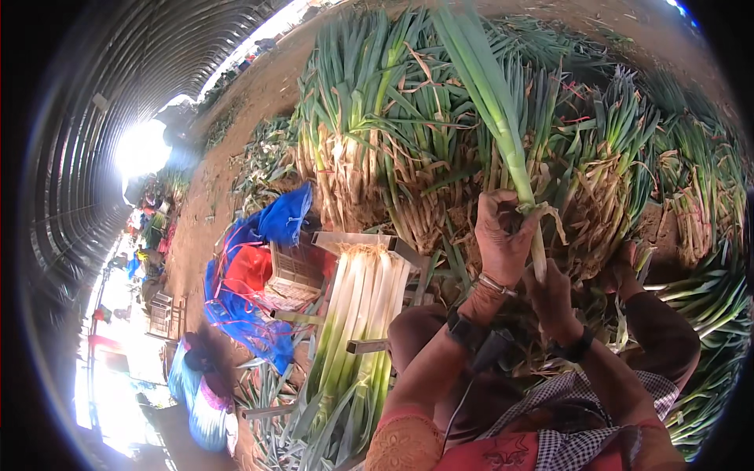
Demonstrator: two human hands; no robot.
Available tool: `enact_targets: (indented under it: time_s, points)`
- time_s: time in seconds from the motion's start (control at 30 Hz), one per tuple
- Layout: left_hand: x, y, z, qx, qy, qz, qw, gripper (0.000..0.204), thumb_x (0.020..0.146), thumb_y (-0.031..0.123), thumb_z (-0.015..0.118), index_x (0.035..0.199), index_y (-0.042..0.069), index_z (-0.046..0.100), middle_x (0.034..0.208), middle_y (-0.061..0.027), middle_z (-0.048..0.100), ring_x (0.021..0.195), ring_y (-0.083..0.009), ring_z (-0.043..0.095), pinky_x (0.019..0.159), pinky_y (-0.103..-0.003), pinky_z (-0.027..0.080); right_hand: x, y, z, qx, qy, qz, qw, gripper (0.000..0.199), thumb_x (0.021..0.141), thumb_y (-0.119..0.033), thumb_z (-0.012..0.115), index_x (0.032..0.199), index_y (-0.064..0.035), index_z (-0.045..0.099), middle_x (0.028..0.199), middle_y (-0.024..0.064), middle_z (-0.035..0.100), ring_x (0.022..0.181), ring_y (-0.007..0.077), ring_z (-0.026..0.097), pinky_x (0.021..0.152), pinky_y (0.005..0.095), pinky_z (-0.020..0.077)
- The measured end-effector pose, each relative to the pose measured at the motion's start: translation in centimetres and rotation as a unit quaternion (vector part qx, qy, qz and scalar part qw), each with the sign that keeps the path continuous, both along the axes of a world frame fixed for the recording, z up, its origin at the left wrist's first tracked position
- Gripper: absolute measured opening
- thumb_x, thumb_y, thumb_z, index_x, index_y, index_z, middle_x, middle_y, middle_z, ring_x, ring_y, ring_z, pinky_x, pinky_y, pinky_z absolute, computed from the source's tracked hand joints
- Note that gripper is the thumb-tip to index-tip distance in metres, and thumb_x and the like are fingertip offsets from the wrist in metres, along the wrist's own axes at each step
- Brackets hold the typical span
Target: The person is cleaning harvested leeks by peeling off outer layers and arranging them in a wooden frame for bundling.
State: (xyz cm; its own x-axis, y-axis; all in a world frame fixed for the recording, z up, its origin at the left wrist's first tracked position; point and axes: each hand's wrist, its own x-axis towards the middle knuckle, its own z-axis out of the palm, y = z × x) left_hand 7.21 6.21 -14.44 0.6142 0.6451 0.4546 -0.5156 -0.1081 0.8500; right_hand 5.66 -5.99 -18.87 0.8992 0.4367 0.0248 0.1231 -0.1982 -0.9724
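One long green onion (509,145) rises upright in front of me, its green leaves pointing to the far side. My left hand (501,239) is closed, thumb and fingers pinched at the stalk beside a dry, peeling outer leaf (548,213). Lower down, my right hand (552,300) is wrapped around the pale root end. To the left, a bunch of cleaned green onions (357,294) with white stems lies in a wooden rack (369,239), roots against its end board.
Large bundles of unpeeled green onions (345,149) stand along the far side, with more (616,173) to the right. Left of the rack are a blue sheet (287,216), a red cloth (247,271) and a crate (292,275). A person in blue (196,392) is at the lower left.
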Motion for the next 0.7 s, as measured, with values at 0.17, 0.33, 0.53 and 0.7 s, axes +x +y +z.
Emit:
enact_targets:
  time_s: [0.17, 0.33, 0.53, 0.7]
  points:
    - [-0.6, 2.1, -0.4, 0.245, 0.051, 0.081, 0.965, 0.026, 0.078, -0.002, 0.073, 0.089, 0.005, 0.051, 0.09, -0.0049, 0.056, 0.078, -0.0149, 0.057, 0.068, -0.029, 0.047, 0.1, -0.6, -0.5, 0.03, 0.003, 0.024, 0.999, 0.013, 0.09, -0.012, 0.06, 0.089, -0.0016, 0.052, 0.063, 0.002, 0.053, 0.055, 0.0076, 0.051, 0.049, 0.0265, 0.0403]
    - [-1.7, 1.7, 1.7, 0.457, 0.028, 0.174, 0.872, 0.023, 0.075, -0.003, 0.069, 0.087, 0.005, 0.05, 0.09, -0.0109, 0.057, 0.083, -0.0312, 0.054, 0.076, -0.04, 0.045, 0.6, -2.2, 3.5, 0.087, 0.258, 0.188, 0.944, 0.013, 0.092, -0.014, 0.059, 0.091, -0.0013, 0.054, 0.066, -0.0009, 0.053, 0.055, 0.0047, 0.045, 0.048, 0.0244, 0.0372]
    - [-3.3, 0.6, 1.5, 0.391, 0.091, -0.015, 0.916, 0.02, 0.077, -0.004, 0.067, 0.085, 0.003, 0.051, 0.085, -0.0127, 0.058, 0.077, -0.0285, 0.06, 0.067, -0.036, 0.049, 2.9, -2.0, 0.5, 0.023, -0.011, 0.088, 0.996, 0.014, 0.093, -0.014, 0.057, 0.095, 0.0, 0.055, 0.069, -0.0012, 0.053, 0.062, 0.0033, 0.049, 0.05, 0.0238, 0.0389]
    - [-4.5, -0.6, -0.9, 0.216, 0.123, -0.437, 0.864, 0.013, 0.085, 0.009, 0.07, 0.083, 0.003, 0.058, 0.075, -0.0049, 0.06, 0.072, -0.0132, 0.06, 0.063, -0.028, 0.049, 4.6, -1.4, -0.9, 0.031, -0.164, 0.063, 0.984, 0.014, 0.089, -0.005, 0.057, 0.102, -0.0009, 0.054, 0.074, 0.0019, 0.058, 0.065, 0.0087, 0.055, 0.055, 0.0272, 0.0438]
